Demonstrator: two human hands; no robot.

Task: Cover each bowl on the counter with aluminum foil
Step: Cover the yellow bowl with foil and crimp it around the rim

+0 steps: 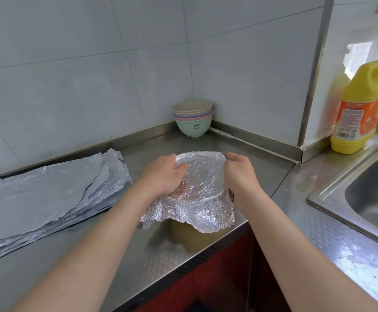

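A crinkled sheet of aluminum foil (202, 176) lies over a bowl in the middle of the steel counter. The bowl is almost fully hidden; only a yellowish reflection (190, 230) shows under the foil's front edge. My left hand (161, 174) grips the foil at the bowl's left rim, fingers curled over the edge. My right hand (239, 174) pinches the foil at the right rim. In the far corner stands a stack of several uncovered bowls (193, 118), a green one at the bottom and a cream one on top.
A pile of loose foil sheets (48, 192) lies on the counter at the left. A steel sink (368, 194) is sunk in at the right, with a yellow detergent bottle (361, 109) behind it. The counter's front edge (206, 255) runs just below the bowl.
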